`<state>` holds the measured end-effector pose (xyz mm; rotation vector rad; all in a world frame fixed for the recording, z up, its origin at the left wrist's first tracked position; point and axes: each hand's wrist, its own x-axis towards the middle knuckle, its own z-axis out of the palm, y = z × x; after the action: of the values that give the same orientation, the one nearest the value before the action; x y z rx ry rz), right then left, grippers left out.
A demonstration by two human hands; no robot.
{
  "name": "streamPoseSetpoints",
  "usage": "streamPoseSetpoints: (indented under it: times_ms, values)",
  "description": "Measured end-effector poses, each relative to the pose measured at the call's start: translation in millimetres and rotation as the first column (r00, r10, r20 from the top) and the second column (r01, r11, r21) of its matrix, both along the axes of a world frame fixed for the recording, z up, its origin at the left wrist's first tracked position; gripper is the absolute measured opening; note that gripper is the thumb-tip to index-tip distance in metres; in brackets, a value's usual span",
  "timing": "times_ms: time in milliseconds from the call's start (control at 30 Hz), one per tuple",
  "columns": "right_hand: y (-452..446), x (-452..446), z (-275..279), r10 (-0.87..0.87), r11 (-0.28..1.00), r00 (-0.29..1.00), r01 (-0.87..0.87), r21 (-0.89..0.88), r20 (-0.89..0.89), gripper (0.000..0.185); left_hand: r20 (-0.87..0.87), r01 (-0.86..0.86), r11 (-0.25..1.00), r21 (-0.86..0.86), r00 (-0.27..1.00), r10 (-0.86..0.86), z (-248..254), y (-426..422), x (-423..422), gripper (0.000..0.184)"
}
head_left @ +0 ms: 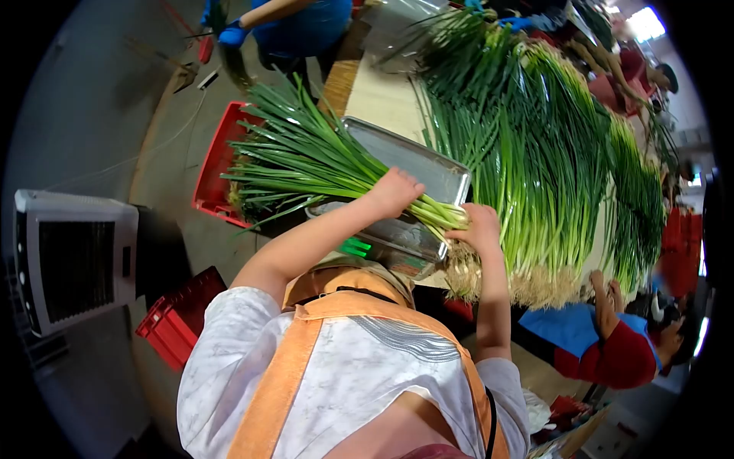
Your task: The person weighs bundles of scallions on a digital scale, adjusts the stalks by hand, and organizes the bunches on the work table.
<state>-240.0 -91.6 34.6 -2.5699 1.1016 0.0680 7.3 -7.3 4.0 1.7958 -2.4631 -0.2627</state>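
Observation:
A bunch of green onions (306,153) lies slantwise across a metal tray (409,153), its long green leaves fanning out to the left. My left hand (396,191) is closed around the pale stems. At the white root end, my right hand (479,227) grips the same bunch, fingers curled over the stem ends. Loose hairy roots (463,269) show just below my right hand. A large pile of green onions (527,161) covers the table to the right, roots facing my side.
Red crates (218,172) (172,314) stand on the floor to the left, near a grey-and-black appliance (76,256). A person in blue (302,30) works at the top. Another person in red and blue (612,344) is at the pile's right. Clear plastic (394,34) lies on the table's far end.

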Motion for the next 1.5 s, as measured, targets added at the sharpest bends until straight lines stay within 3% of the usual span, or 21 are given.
streamPoseSetpoints:
  times_ms: [67,200,467,533,633,733,867,967,1033,1067,1200,1333,1500]
  values:
    - [1.8,0.0,-2.4,0.097,0.979,0.995,-0.101,-0.175,-0.03,0.078,-0.01,-0.003,1.0,0.0,1.0,0.003,5.9,0.9,0.7,0.041]
    - [20.6,26.4,4.7,0.245,0.95,0.966,-0.256,-0.18,-0.078,0.075,-0.058,-0.017,0.999,-0.028,0.998,0.015,2.2,3.6,0.0,0.042]
    - [14.4,37.1,-21.5,0.26,0.946,0.964,-0.242,-0.215,0.059,0.047,-0.046,0.006,1.0,0.03,0.999,-0.005,-1.8,-0.9,6.0,0.049]
    - [13.0,39.2,-15.1,0.22,0.955,0.975,-0.224,-0.196,-0.043,0.044,-0.045,-0.003,0.999,0.038,0.999,0.005,2.6,0.8,5.7,0.058]
    - [15.9,41.5,-1.7,0.203,0.961,0.973,-0.219,-0.169,-0.106,0.042,-0.035,0.002,0.986,-0.166,0.999,-0.008,-4.9,3.7,5.8,0.071]
    - [10.4,42.6,3.6,0.232,0.951,0.967,-0.249,-0.182,-0.108,0.041,-0.005,0.06,0.998,-0.02,0.998,-0.06,-5.2,-6.0,8.2,0.078]
    - [-0.8,43.7,18.5,0.27,0.937,0.959,-0.283,-0.207,-0.087,0.039,-0.084,0.087,0.989,0.119,0.993,-0.078,17.6,-17.2,15.3,0.07]
    - [-9.4,44.2,32.3,0.271,0.914,0.962,-0.248,-0.321,0.028,0.052,-0.054,0.098,0.989,0.107,0.994,-0.092,36.1,-35.4,26.7,0.062]
    - [0.0,53.2,64.5,0.195,0.92,0.962,-0.114,-0.374,0.188,0.065,-0.018,0.092,0.994,0.057,0.996,-0.091,46.0,-54.9,42.0,0.056]
    - [1.6,48.2,68.9,0.12,0.937,0.975,-0.049,-0.345,0.187,0.068,0.022,0.084,0.996,0.04,0.996,-0.085,49.3,-66.1,52.9,0.053]
    - [8.6,7.2,44.5,-0.035,0.913,0.935,0.173,-0.369,0.352,0.054,0.103,0.011,1.0,-0.025,0.995,-0.008,44.9,-121.6,104.4,0.048]
    - [36.9,-44.1,0.4,-0.254,0.912,0.93,0.321,-0.254,0.265,0.045,0.12,-0.12,0.993,0.007,0.986,0.118,50.8,-168.9,136.6,0.043]
    - [90.4,-82.2,-24.8,-0.413,0.882,0.867,0.457,-0.113,0.278,0.036,0.034,-0.261,0.965,-0.002,0.965,0.261,10.0,-215.7,156.9,0.04]
